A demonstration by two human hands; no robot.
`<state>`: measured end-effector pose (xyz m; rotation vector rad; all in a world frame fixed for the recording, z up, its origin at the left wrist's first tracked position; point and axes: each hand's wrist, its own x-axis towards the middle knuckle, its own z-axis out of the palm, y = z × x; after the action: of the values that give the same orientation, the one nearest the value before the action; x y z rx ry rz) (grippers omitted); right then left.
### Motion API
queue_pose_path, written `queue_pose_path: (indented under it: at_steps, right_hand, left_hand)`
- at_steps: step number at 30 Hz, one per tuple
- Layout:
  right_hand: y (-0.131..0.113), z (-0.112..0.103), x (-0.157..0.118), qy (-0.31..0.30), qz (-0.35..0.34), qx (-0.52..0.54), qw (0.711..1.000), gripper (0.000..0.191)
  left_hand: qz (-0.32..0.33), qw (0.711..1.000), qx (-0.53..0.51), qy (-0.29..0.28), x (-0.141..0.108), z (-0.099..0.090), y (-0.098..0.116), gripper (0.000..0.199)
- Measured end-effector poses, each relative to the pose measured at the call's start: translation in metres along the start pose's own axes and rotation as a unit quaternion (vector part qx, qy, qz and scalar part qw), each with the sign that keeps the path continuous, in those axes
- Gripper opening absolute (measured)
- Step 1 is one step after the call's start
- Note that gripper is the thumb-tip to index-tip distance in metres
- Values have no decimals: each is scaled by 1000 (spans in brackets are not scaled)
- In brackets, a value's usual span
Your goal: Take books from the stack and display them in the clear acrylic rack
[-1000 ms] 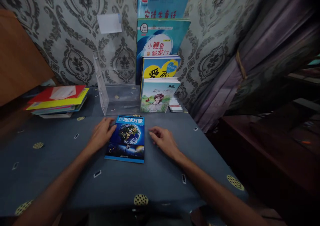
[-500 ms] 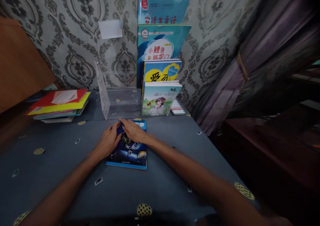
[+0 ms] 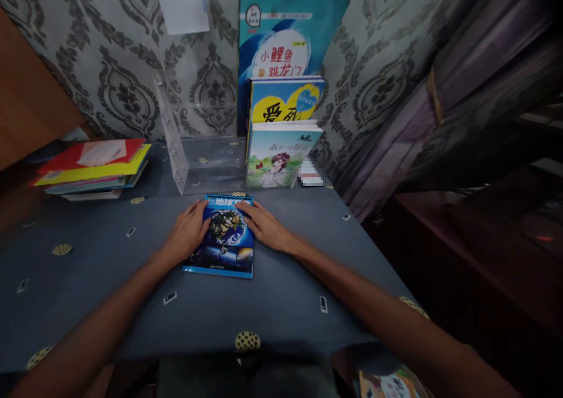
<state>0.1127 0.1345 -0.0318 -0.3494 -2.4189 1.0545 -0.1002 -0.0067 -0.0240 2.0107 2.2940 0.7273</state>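
Observation:
A blue book point(image 3: 226, 225) with a picture of the Earth on its cover lies flat on the table. My left hand point(image 3: 187, 234) rests over its left edge, fingers stretched toward the top corner and thumb on the cover. On the opposite side, my right hand point(image 3: 266, 228) has its fingers extended onto the upper right of the cover, with the palm beyond the edge. Both hands look open and touch the book without lifting it. The fingertips cover part of the title.
Behind the book stands a clear acrylic rack point(image 3: 176, 152). Several books, including a pale green one point(image 3: 275, 157), stand stepped in its right side. A pile of books with a red one point(image 3: 92, 155) on top lies left. A tied curtain point(image 3: 396, 140) hangs right.
My right hand has slid right across the cover to its right edge, uncovering the Earth picture and more title. My left hand stays at the left edge. The camera view has tilted down.

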Motion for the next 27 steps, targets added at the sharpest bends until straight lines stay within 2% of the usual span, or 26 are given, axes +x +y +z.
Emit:
queue_pose_path:
  at_steps: [4,6,9,11,13,16,19,21,23,25,27]
  right_hand:
    - [-43,8,-45,-28,-10,55,998,45]
    - [-65,7,-66,-73,-9,87,993,42]
    - [-82,2,-77,-116,19,143,983,32]
    - [-79,-3,-68,-84,44,176,980,31]
    - [-63,-9,-49,-17,53,171,984,31]
    - [-30,-17,-18,89,36,65,993,31]
    - [-3,-20,-2,105,67,8,992,38]
    - [5,-19,-2,104,69,1,992,38]
    - [7,-18,-8,113,62,13,992,37]
    - [6,-18,-13,127,65,37,989,36]
    - [5,-18,-16,136,75,64,986,34]
  left_hand:
    - [6,1000,12,1,-1,0,1,46]
    - [5,1000,15,0,-1,0,1,46]
    - [8,1000,11,-5,-1,-1,2,46]
    - [13,1000,3,-9,-1,-1,2,45]
    - [26,1000,-11,-14,-2,-2,0,46]
    - [50,997,-36,-41,1,-8,-7,50]
    - [83,991,-44,-99,10,-18,-14,51]
    - [105,987,-18,-119,16,-25,-10,46]
    - [110,988,29,-109,18,-29,8,36]
    - [95,990,65,-86,15,-28,38,30]
    - [85,990,75,-90,9,-20,72,32]
